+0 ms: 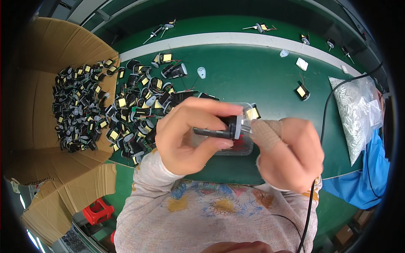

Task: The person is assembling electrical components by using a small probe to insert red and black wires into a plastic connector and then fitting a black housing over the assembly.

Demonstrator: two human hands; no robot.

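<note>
My left hand point(179, 141) holds a black part with a grey rim point(232, 127), gripped between the thumb and fingers over the workbench. My right hand point(293, 156), with tan tape wrapped around one finger, is closed at the part's grey end. Its fingertips pinch a small shiny piece point(247, 127) that touches or nearly touches the rim; its exact kind is too small to tell. Below both hands sits a clear plastic box point(249, 149) with something red inside, partly hidden by my left hand. Another black part with a yellow pad point(255, 111) lies just behind it.
A cardboard box point(38, 97) of similar black parts tips onto the green bench point(236, 76) at left, beside a heap point(143, 97). Several parts lie along the back ledge. A bag of white pieces point(350, 114) and a black cable point(324, 122) are at right; a red stool point(98, 211) stands below.
</note>
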